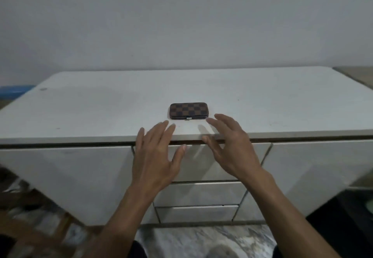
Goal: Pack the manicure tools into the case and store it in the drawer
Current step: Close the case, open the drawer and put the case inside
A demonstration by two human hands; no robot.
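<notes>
A small brown checkered manicure case (188, 110) lies closed on the white cabinet top (101, 108), near its front edge, clasp facing me. My left hand (155, 154) hovers just in front of and below the case, fingers spread, holding nothing. My right hand (230, 148) is beside it on the right, fingers apart, its fingertips close to the case's right front corner without touching. Below the hands, the top drawer (252, 156) of the middle stack is closed. No loose manicure tools are visible.
Two more closed drawers (197, 193) sit below the top one. Wide cabinet door panels (66, 173) flank the drawers. A plain wall (181, 25) rises behind the cabinet. Marbled floor (201, 239) lies below, and something blue (14, 91) shows at the far left.
</notes>
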